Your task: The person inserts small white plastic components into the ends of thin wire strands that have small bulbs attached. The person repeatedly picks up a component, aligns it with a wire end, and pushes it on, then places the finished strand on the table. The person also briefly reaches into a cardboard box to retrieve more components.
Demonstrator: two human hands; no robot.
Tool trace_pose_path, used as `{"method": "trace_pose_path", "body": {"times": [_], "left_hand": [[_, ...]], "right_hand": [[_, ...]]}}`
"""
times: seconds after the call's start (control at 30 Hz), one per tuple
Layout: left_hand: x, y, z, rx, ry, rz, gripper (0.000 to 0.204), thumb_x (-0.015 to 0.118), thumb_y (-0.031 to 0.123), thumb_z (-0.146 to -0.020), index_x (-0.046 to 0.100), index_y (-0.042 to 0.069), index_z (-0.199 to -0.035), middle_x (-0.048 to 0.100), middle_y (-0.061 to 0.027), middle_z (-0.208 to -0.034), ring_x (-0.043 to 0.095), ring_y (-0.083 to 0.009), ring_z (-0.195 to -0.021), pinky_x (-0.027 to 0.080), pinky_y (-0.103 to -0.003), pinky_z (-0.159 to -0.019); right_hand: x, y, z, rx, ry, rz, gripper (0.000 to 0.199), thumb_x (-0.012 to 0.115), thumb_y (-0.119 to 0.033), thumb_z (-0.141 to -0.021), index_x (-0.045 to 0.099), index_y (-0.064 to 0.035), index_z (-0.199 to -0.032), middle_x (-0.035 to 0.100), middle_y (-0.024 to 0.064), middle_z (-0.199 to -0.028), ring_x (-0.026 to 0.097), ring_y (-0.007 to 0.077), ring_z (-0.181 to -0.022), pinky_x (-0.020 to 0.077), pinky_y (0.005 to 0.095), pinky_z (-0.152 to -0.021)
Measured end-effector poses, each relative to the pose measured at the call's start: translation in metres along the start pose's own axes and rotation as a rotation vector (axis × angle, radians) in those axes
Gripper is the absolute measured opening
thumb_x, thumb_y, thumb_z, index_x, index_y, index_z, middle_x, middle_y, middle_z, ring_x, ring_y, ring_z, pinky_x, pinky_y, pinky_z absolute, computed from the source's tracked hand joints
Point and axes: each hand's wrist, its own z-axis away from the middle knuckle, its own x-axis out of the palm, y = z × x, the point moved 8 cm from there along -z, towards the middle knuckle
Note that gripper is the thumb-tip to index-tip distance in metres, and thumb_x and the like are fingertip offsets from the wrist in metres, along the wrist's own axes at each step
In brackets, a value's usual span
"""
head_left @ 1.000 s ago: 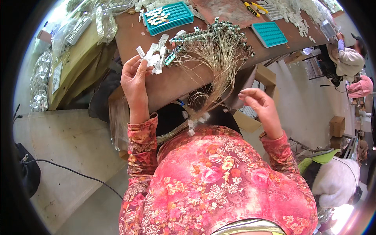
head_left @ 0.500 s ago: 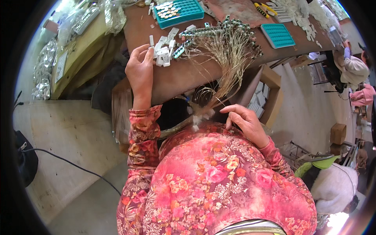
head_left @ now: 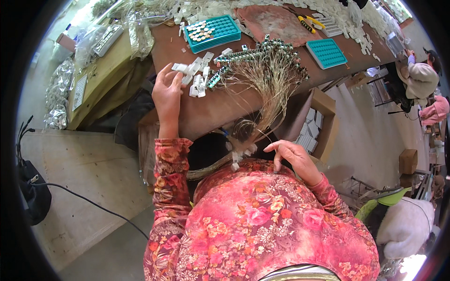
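My left hand (head_left: pixel 167 96) is raised at the table's near edge. Its thumb and index finger close on a small white plastic piece (head_left: pixel 179 67), beside a loose pile of similar white pieces (head_left: pixel 198 83). My right hand (head_left: pixel 297 159) hovers in front of my body, index finger stretched out and thumb apart, with no object visible in it. A thin strand ends close to its fingertips. Between the hands, a bundle of thin tan wires (head_left: pixel 269 110) hangs over the table edge, its dark green ends (head_left: pixel 276 49) lying on the tabletop. White connectors (head_left: pixel 236 166) lie at the bundle's lower end near my lap.
Stacked teal trays (head_left: pixel 225 35) hold round pieces. Another teal tray (head_left: pixel 326 53) lies right, near yellow-handled pliers (head_left: pixel 307 24). An open carton (head_left: pixel 328 117) of white parts stands below the table edge. A black cable (head_left: pixel 89 201) crosses at left. Other people (head_left: pixel 417 79) sit at right.
The view has shifted, so the table sits lower in the picture. The white piece at my left fingertips has tipped from upright to nearly level, against the pile. My right hand has barely moved.
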Motion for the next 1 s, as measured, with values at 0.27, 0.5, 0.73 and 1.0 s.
{"method": "trace_pose_path", "body": {"times": [0.27,0.5,0.73,1.0], "left_hand": [[-0.015,0.038,0.029,0.164,0.07,-0.009,0.018,0.062,0.006,-0.089,0.064,-0.002,-0.106,0.066,-0.0052,-0.09,0.061,-0.0076,-0.074,0.047,-0.02,-0.062],[0.049,0.053,0.15,0.126,-0.441,-0.219,0.033,0.073,0.01,-0.077,0.063,-0.001,-0.106,0.063,-0.0096,-0.094,0.063,-0.0159,-0.073,0.05,-0.025,-0.066],[0.066,0.038,0.163,0.188,-0.455,-0.303,0.049,0.068,0.007,-0.082,0.052,-0.001,-0.127,0.063,-0.0088,-0.106,0.061,-0.013,-0.092,0.049,-0.027,-0.077],[0.075,0.04,0.189,-0.06,-0.746,0.072,0.041,0.06,0.003,-0.088,0.051,-0.003,-0.127,0.065,-0.0089,-0.103,0.061,-0.0128,-0.094,0.05,-0.027,-0.082]], "right_hand": [[-0.005,-0.007,-0.002,0.007,-0.008,0.036,0.048,0.033,-0.036,-0.103,0.056,0.0039,-0.114,0.06,0.0063,-0.073,0.059,0.0127,-0.067,0.0478,0.0259,-0.07],[0.002,-0.002,-0.016,0.051,-0.052,-0.061,0.051,0.031,-0.038,-0.103,0.045,0.0015,-0.132,0.061,0.0092,-0.088,0.061,0.0138,-0.07,0.0491,0.0248,-0.068],[0.012,0.008,-0.021,0.056,-0.049,0.004,0.057,0.035,-0.045,-0.101,0.039,-0.0023,-0.138,0.061,0.005,-0.087,0.059,0.0073,-0.067,0.0445,0.0194,-0.06],[0.014,0.007,-0.03,0.143,-0.141,-0.034,0.073,0.02,-0.06,-0.098,0.05,-0.0019,-0.131,0.053,-0.0007,-0.082,0.05,0.0082,-0.072,0.0407,0.0203,-0.069]]}}
